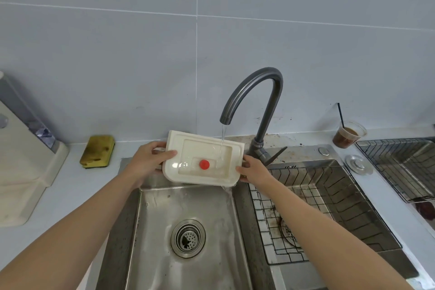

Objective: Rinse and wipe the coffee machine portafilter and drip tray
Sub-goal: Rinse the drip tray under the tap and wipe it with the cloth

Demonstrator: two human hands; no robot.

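Observation:
A cream plastic drip tray (188, 150) with a red round float at its middle is held tilted over the left sink basin (186, 205). My left hand (148, 160) grips its left edge, thumb on top. On the tray's right edge my right hand (253, 169) grips it from below and the side. Water runs from the dark grey faucet (256, 94) onto the tray's right part and spills off its lower right corner into the basin. No portafilter is in view.
A yellow sponge (97, 151) lies on the counter to the left, beside a cream coffee machine (21, 165). The right basin holds a wire rack (313, 207). A plastic cup of coffee with a straw (348, 135) stands at back right, near another wire basket (400, 167).

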